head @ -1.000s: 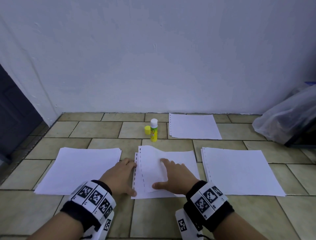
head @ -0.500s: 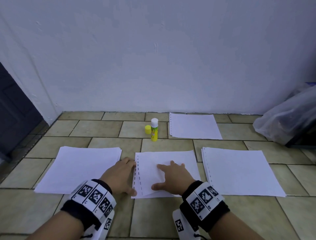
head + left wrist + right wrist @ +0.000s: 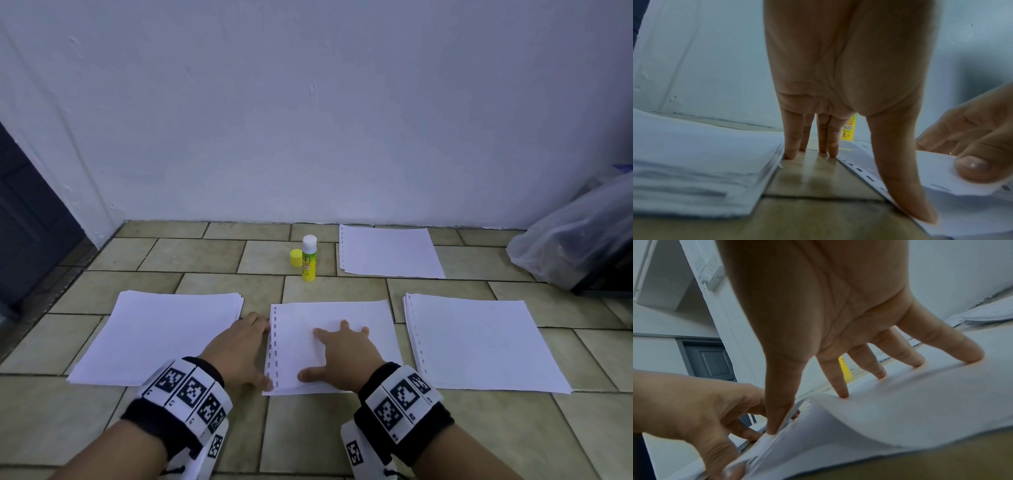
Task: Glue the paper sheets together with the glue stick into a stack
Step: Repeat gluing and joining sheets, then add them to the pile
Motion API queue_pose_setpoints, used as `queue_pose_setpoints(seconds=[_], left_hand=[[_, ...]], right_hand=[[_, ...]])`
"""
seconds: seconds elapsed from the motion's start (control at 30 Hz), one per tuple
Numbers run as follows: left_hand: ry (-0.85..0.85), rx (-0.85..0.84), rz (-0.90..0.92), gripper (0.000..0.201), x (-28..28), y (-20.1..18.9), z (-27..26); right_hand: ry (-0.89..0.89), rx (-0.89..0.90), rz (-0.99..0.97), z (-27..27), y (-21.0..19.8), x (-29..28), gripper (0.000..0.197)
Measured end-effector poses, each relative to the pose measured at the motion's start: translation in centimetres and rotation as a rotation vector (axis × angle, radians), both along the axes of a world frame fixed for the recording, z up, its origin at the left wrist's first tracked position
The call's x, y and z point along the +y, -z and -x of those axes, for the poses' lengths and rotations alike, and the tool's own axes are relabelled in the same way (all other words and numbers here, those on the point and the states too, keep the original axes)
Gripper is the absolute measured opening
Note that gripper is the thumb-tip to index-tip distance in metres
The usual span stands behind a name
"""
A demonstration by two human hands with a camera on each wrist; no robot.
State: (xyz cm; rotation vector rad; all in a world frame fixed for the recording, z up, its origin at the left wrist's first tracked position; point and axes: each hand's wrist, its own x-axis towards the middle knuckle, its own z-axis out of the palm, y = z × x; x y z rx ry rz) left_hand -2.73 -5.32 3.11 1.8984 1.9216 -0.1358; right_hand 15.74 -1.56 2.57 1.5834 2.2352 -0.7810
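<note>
The middle stack of white punched sheets (image 3: pixel 363 318) lies flat on the tiled floor. My right hand (image 3: pixel 342 349) presses on its top sheet with fingers spread; the right wrist view shows the top sheet (image 3: pixel 900 410) still bowed up at the near left corner. My left hand (image 3: pixel 239 349) rests beside the stack's punched edge, its fingertips (image 3: pixel 791 154) on the floor and its thumb (image 3: pixel 906 186) against that edge. The glue stick (image 3: pixel 309 258) stands uncapped behind the stack, its yellow cap (image 3: pixel 295 257) beside it.
A thick paper pile (image 3: pixel 161 335) lies to the left, another pile (image 3: pixel 479 342) to the right, and a third pile (image 3: pixel 388 251) by the wall. A clear plastic bag (image 3: pixel 579 240) sits at far right. A dark door (image 3: pixel 20 222) is at left.
The top sheet, curled up a second ago, has come down flat onto the middle stack under my right hand, whose fingers have spread. My left hand has stayed at the punched edge.
</note>
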Motion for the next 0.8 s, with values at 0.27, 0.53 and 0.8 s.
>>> queue_pose_setpoints(seconds=[0.27,0.53,0.8], left_hand=[[-0.002,-0.010,-0.001,0.094,-0.1,-0.2,0.0],[-0.003,-0.011,-0.006,0.091,-0.2,-0.3,0.0],[-0.002,-0.003,-0.008,0.092,-0.1,-0.1,0.0]], right_hand=[[0.051,0.014,-0.017,0.1,-0.5,-0.9,0.077],[0.019,0.017,-0.008,-0.2,-0.4,-0.7,0.069],[-0.006,-0.017,0.002,0.0,0.0,-0.3,0.090]])
